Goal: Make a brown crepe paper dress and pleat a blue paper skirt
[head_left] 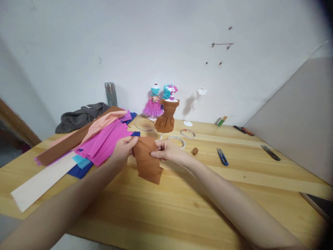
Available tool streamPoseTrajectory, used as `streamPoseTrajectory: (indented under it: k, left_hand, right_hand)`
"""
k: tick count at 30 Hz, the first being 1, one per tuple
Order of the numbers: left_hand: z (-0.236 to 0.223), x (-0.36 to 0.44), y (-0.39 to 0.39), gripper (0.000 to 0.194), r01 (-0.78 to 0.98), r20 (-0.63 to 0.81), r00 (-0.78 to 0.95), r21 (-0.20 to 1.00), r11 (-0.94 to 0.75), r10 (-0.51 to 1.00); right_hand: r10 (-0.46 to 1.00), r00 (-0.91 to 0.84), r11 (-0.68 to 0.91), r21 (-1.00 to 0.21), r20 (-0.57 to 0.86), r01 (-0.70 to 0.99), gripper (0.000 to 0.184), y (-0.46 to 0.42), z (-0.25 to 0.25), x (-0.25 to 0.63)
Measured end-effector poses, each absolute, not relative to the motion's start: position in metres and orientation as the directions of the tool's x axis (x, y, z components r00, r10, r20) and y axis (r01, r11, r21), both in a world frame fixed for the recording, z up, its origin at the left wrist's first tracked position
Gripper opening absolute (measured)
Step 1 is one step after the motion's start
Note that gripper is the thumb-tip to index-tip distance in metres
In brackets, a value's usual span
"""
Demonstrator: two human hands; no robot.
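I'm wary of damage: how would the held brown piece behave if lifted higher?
The brown piece is probably light: left hand and right hand merely pinch it. It likely bends easily, being creased; looking thin, it might tear.

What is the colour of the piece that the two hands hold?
The held piece is brown, without visible pattern; the head view shows it best.

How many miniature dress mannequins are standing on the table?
4: pink-skirted mannequin on the left; teal-topped mannequin, partly hidden behind the brown-dressed mannequin; bare white mannequin on the right.
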State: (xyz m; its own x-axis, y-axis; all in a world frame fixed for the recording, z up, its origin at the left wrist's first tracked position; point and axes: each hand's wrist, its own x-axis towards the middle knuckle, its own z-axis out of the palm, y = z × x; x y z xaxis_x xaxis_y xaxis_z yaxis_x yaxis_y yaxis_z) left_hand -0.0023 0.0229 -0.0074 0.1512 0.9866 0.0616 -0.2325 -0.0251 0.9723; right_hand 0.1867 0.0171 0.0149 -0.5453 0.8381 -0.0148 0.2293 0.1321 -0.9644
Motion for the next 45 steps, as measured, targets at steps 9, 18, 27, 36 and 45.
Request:
streamPoseTrajectory:
  k: [9,18,27,36,45]
  left_hand:
    - [-0.008,-0.003,0.025,0.040,-0.079,0.091,0.216,0.994,-0.076,0.972]
    - [-0.011,-0.005,0.027,0.038,0.110,-0.063,0.208,0.993,0.040,0.976]
    - [-0.002,-0.002,0.018,0.034,0.043,-0.066,0.244,0.997,0.057,0.968]
    - [-0.011,-0.005,0.027,0.027,0.117,-0.077,0.265,0.992,0.047,0.961]
    - [-0.019,-0.005,0.030,0.052,0.092,-0.123,0.166,0.990,0.109,0.978]
  right_hand:
    - [0.888,-0.460,0.111,-0.979,0.022,0.169,0.028,0.024,0.003,0.186]
    - [0.957,-0.291,0.041,-0.994,0.009,0.105,0.020,0.030,-0.004,0.184]
    - [0.966,-0.237,-0.124,-0.991,-0.108,-0.057,0.027,0.022,0.006,0.181]
    - [0.999,0.036,-0.001,-0.996,-0.004,-0.084,0.014,0.045,-0.015,0.191]
    - [0.970,0.234,0.123,-0.964,0.066,-0.237,0.024,0.064,-0.034,0.202]
